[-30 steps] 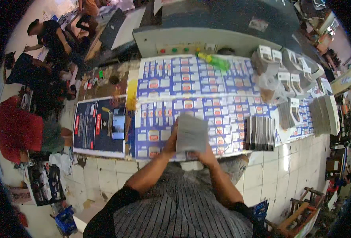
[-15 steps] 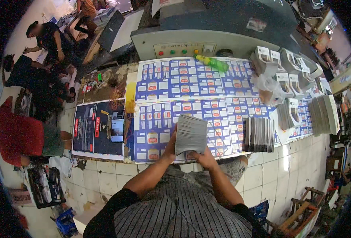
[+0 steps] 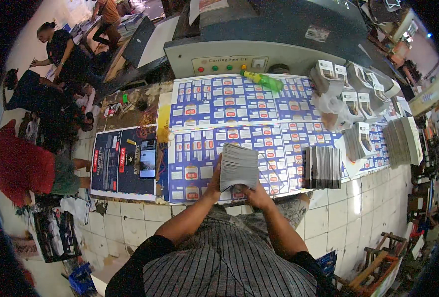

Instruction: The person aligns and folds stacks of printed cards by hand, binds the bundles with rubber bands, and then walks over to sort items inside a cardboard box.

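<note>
The left hand (image 3: 213, 188) and right hand (image 3: 259, 196) held a gray stack (image 3: 239, 167) over red labels (image 3: 192, 172) by the tabletop's front edge (image 3: 142, 199)

Readable dark lettering (image 3: 222, 60) stands on the long cream control plate (image 3: 223, 64) of the big grey machine (image 3: 279, 29), white lettering (image 3: 137, 157) and red labels (image 3: 123, 161) mark the black printed sheet (image 3: 109, 173) at left, and lettered red badges (image 3: 192, 173) repeat across the blue-and-white printed sheets (image 3: 207, 157).
</note>
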`<state>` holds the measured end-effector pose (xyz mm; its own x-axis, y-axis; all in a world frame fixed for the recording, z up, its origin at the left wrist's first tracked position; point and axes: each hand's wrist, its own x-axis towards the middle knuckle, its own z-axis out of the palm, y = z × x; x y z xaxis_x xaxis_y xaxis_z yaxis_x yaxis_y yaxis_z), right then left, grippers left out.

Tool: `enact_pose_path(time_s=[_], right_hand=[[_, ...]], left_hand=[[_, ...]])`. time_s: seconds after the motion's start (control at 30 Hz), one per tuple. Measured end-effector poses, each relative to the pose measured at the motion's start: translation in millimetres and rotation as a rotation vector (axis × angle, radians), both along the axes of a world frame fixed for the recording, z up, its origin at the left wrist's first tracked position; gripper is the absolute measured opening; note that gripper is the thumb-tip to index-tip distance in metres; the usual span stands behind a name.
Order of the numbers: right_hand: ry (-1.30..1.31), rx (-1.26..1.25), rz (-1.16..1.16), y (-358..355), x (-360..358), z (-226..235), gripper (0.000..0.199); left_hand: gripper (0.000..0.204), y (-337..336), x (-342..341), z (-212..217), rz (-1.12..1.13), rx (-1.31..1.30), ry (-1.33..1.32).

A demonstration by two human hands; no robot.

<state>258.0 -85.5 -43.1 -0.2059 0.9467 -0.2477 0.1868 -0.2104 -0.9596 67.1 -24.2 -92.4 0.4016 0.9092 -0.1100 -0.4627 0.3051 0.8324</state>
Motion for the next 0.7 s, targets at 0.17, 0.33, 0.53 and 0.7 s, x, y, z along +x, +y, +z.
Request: enact_pose_path(time_s=[0.17, 0.33, 0.53, 0.7], right_hand=[[-0.172, 0.205, -0.054, -4.7, 0.2, -12.1, 0.043], [-0.261, 0.274, -0.043, 5.7, 2.9, 37.3, 0.072], [-0.208, 0.327, -0.004, 22.8, 6.6, 47.2, 0.082], [-0.108, 0.238, -0.061, 18.4, 7.5, 60.1, 0.074]], left_hand=[[0.046, 4.0, 3.9, 9.4, 0.014, 0.084, 0.226], [0.046, 0.4, 1.8, 42.6, -0.026, -0.077, 0.016], [0.061, 11.5, -16.1, -7.3, -0.155, 0.290, 0.346], [0.085, 27.2, -42.4, 61.9, -0.282, -0.130, -0.032]])
